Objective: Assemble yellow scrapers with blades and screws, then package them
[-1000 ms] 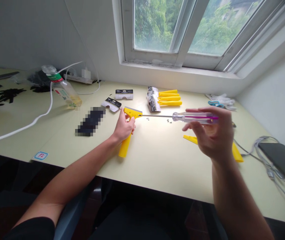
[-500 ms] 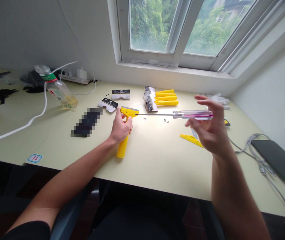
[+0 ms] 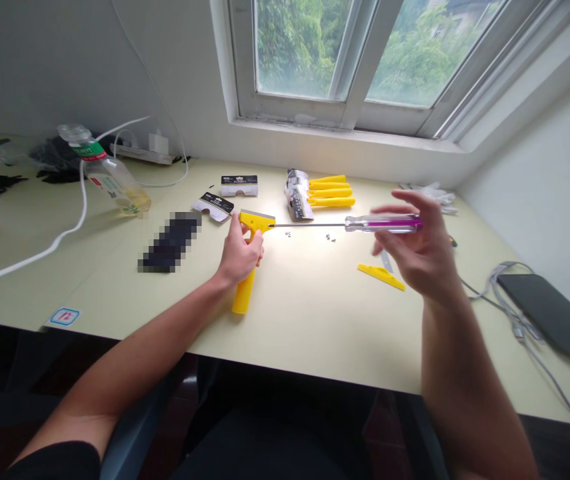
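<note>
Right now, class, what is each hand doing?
Left hand: closed on a yellow scraper.
Right hand: holding a screwdriver by its clear handle.

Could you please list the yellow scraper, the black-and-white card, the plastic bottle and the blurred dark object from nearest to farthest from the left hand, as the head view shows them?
1. Yellow scraper: gripped in the left hand.
2. Black-and-white card: up and left of the hand.
3. Blurred dark object: farther left.
4. Plastic bottle: far left, near the wall.
</note>
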{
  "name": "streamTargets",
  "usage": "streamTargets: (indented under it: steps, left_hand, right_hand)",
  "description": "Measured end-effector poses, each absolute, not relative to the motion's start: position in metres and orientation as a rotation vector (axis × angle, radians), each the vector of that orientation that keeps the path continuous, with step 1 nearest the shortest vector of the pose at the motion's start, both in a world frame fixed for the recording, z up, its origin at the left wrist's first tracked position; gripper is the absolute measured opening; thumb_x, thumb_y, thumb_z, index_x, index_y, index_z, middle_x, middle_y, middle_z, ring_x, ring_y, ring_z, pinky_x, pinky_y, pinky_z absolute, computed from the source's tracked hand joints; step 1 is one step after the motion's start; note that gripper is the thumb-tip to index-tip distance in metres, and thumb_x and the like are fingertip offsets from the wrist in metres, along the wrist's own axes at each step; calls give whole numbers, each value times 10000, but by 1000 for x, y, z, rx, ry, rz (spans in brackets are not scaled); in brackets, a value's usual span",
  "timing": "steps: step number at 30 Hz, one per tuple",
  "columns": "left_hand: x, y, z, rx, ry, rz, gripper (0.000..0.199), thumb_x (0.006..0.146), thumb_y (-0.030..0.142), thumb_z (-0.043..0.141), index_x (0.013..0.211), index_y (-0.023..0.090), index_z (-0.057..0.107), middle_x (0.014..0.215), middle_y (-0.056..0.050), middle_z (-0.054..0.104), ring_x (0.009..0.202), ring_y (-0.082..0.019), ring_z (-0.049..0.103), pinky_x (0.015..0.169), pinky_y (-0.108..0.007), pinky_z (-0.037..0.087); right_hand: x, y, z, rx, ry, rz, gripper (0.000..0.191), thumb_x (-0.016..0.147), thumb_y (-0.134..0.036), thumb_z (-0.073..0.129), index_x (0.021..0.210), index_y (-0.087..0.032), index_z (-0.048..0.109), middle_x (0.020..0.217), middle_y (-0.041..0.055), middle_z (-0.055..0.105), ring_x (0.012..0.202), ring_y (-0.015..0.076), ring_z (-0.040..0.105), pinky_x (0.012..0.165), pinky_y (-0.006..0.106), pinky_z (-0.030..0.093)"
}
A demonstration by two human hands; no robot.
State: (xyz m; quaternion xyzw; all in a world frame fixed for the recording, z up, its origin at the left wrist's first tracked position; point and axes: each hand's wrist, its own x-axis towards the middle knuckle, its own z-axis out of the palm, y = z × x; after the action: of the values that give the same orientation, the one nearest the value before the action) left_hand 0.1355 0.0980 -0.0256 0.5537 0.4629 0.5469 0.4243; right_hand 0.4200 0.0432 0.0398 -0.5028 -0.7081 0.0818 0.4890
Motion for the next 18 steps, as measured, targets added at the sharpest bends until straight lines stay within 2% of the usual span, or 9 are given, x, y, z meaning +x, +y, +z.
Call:
streamTargets:
  steps: [3, 4, 7, 8, 11, 15, 18]
  left_hand:
    - [136, 97, -25, 1397, 1148, 1352, 232, 872, 222, 563, 1016, 229, 381, 1067, -19, 594, 410, -1, 502, 317, -162, 376]
    - [136, 97, -25, 1399, 1149, 1349, 235, 871, 224, 564, 1015, 228, 379, 1075, -21, 597, 411, 1, 500, 319, -159, 377]
    - [137, 96, -24, 1402, 1153, 1350, 234, 871, 229, 565, 1018, 228, 383, 1080, -21, 606, 409, 2, 496, 318, -158, 376]
    - [137, 96, -24, 1402, 1151, 1349, 233, 871, 230, 565, 1021, 229, 386, 1081, -20, 608, 406, 2, 494, 316, -160, 375]
    - [138, 95, -24, 1407, 1142, 1341, 244, 872, 229, 568, 1049, 232, 399, 1087, -20, 613, 403, 3, 489, 317, -163, 371]
    - [138, 96, -25, 1404, 1157, 1340, 275, 863, 217, 578, 1079, 235, 410, 1058, -16, 616, 406, 0, 492, 326, -163, 368]
    - [138, 96, -25, 1430, 1143, 1326, 255, 874, 230, 563, 1071, 229, 402, 1053, -21, 610, 400, -5, 495, 327, -168, 366]
  right_hand:
    - [420, 43, 40, -1300, -1606, 121, 361, 866, -419, 687, 1184, -275, 595, 929, 36, 672, 660, 170, 655, 586, 334, 588]
    - [420, 43, 40, -1299, -1592, 125, 356, 866, -421, 686, 1178, -276, 593, 932, 35, 671, 671, 171, 656, 593, 334, 590]
    - [420, 43, 39, -1200, -1659, 302, 517, 844, -422, 708, 1301, -323, 489, 1109, 50, 662, 706, 177, 672, 617, 361, 606]
    - [420, 43, 39, -1196, -1663, 318, 511, 839, -422, 715, 1289, -322, 494, 1104, 49, 663, 693, 175, 672, 613, 362, 607]
    - [419, 44, 39, -1276, -1568, 202, 321, 866, -426, 687, 1126, -276, 573, 942, 30, 666, 648, 165, 662, 576, 338, 589]
    - [417, 44, 40, -1213, -1621, 300, 464, 825, -410, 733, 1216, -286, 518, 1049, 50, 661, 744, 191, 687, 607, 353, 603]
    - [418, 44, 40, -1282, -1555, 168, 315, 843, -409, 714, 1086, -258, 581, 861, 22, 652, 671, 174, 662, 572, 325, 583]
